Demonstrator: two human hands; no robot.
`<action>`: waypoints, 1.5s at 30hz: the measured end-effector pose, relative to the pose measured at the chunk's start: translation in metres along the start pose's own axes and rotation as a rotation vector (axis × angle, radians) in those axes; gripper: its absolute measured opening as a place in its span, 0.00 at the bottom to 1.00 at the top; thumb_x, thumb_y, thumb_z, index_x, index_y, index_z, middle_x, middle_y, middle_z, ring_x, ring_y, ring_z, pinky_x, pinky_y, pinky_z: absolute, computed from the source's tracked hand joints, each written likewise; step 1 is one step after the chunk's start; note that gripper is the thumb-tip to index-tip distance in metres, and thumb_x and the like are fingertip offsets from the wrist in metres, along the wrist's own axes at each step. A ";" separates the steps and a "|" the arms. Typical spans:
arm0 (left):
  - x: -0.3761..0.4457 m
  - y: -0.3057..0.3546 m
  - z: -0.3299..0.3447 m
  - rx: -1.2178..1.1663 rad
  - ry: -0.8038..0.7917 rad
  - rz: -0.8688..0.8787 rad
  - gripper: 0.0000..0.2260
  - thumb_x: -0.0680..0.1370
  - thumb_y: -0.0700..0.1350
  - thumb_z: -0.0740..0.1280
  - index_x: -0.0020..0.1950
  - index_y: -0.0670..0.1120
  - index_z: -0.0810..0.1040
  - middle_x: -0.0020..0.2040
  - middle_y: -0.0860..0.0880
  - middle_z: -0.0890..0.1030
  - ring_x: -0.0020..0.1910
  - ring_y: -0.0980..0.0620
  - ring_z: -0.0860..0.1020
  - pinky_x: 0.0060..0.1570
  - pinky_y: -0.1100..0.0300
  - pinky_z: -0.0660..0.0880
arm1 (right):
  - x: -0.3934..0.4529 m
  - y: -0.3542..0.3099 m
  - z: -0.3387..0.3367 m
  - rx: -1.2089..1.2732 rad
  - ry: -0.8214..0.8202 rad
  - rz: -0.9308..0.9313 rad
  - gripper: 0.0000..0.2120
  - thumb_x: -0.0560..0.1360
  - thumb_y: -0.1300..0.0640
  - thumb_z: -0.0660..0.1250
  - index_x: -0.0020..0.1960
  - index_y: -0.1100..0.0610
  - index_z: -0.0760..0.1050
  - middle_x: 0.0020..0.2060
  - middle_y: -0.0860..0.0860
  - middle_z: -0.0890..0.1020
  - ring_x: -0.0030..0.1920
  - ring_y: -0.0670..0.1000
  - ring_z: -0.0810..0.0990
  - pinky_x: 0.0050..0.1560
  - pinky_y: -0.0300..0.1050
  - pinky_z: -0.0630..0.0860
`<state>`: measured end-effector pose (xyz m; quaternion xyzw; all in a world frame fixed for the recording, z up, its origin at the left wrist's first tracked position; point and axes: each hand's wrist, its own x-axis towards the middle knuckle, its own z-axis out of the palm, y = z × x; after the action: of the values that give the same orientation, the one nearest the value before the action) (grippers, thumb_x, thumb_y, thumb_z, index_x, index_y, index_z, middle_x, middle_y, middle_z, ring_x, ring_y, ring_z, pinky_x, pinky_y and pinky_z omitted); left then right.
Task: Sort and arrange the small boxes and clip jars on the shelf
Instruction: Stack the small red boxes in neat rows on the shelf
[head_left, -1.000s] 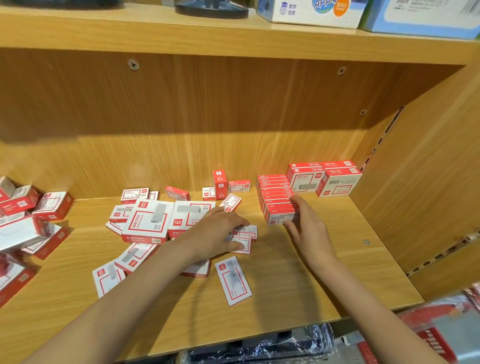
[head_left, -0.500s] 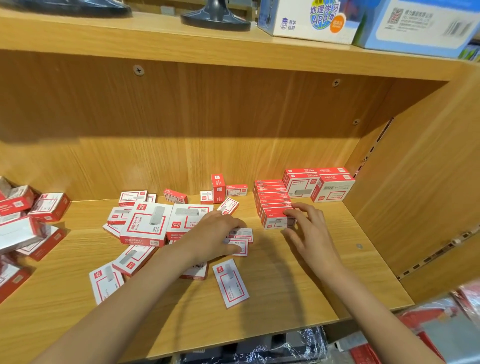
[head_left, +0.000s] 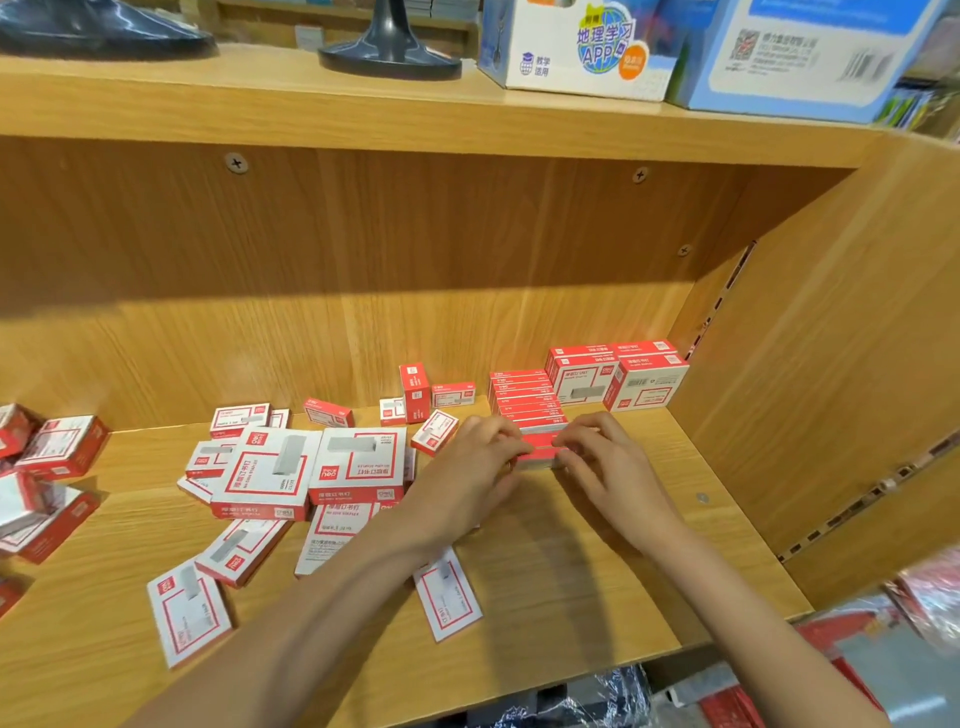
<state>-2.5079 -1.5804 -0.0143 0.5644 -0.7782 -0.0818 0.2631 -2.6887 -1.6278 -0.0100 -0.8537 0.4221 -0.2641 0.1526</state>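
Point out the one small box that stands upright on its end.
The small red box by the back wall, left of the neat row. It stands tall on its end; the loose boxes around it lie flat.

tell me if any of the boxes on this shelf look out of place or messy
Yes. Left of the neat red row, loose staple boxes lie scattered flat at mixed angles, some overlapping. One small box stands upright on end at the back. Both hands, left hand and right hand, hold the row's front box.
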 end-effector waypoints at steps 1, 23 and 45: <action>0.002 0.002 0.000 -0.003 0.017 -0.016 0.11 0.76 0.44 0.66 0.58 0.47 0.77 0.58 0.51 0.72 0.58 0.52 0.67 0.56 0.60 0.67 | 0.004 0.000 -0.003 0.009 -0.025 0.000 0.08 0.77 0.58 0.63 0.53 0.58 0.77 0.51 0.49 0.72 0.50 0.46 0.73 0.53 0.39 0.69; 0.009 0.003 -0.010 0.233 0.027 -0.021 0.11 0.78 0.48 0.61 0.53 0.43 0.78 0.49 0.47 0.80 0.46 0.48 0.77 0.40 0.62 0.66 | 0.045 0.012 -0.060 -0.274 -0.343 0.130 0.11 0.73 0.62 0.68 0.55 0.58 0.76 0.54 0.54 0.78 0.52 0.52 0.75 0.49 0.39 0.68; 0.045 -0.013 0.009 0.311 -0.283 -0.187 0.45 0.69 0.66 0.65 0.75 0.54 0.42 0.75 0.47 0.34 0.71 0.45 0.29 0.66 0.47 0.29 | 0.054 0.017 -0.059 0.106 -0.016 0.223 0.10 0.70 0.63 0.71 0.52 0.61 0.78 0.47 0.56 0.82 0.47 0.55 0.79 0.50 0.45 0.74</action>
<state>-2.5116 -1.6282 -0.0130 0.6505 -0.7550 -0.0632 0.0522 -2.7067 -1.6833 0.0467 -0.7944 0.4985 -0.2605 0.2294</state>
